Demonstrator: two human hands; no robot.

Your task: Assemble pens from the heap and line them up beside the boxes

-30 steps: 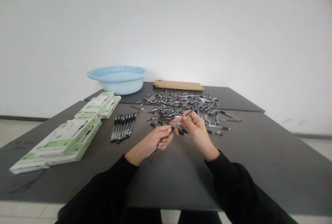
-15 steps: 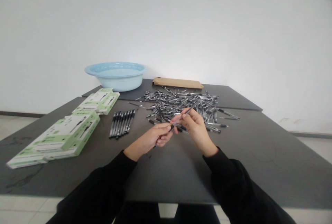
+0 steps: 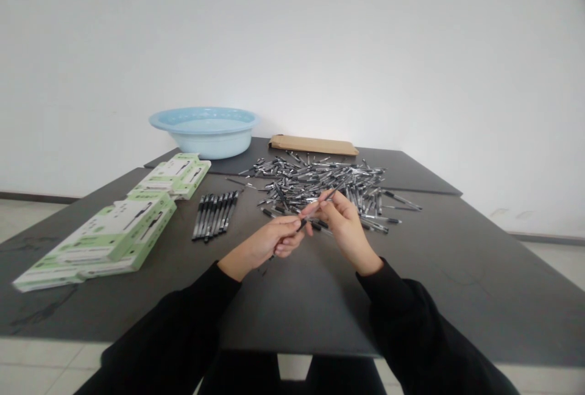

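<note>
My left hand (image 3: 274, 241) is closed round a dark pen barrel (image 3: 301, 224) in front of the pile. Close on its right, my right hand (image 3: 342, 219) pinches a thin dark piece (image 3: 329, 195) that lines up with the barrel; whether the two are joined is too small to tell. Both hands are just over the near edge of a heap of loose black and clear pens (image 3: 311, 180). Left of my left hand, several capped pens (image 3: 214, 215) lie side by side in a row.
Green and white pen boxes (image 3: 114, 230) are stacked along the left of the dark table (image 3: 411, 297). A light blue basin (image 3: 208, 139) stands at the back left. A flat brown cardboard piece (image 3: 315, 145) lies behind the heap, near the wall.
The view has tilted very slightly. My hands keep nearly the same pose, still holding the pen pieces.
</note>
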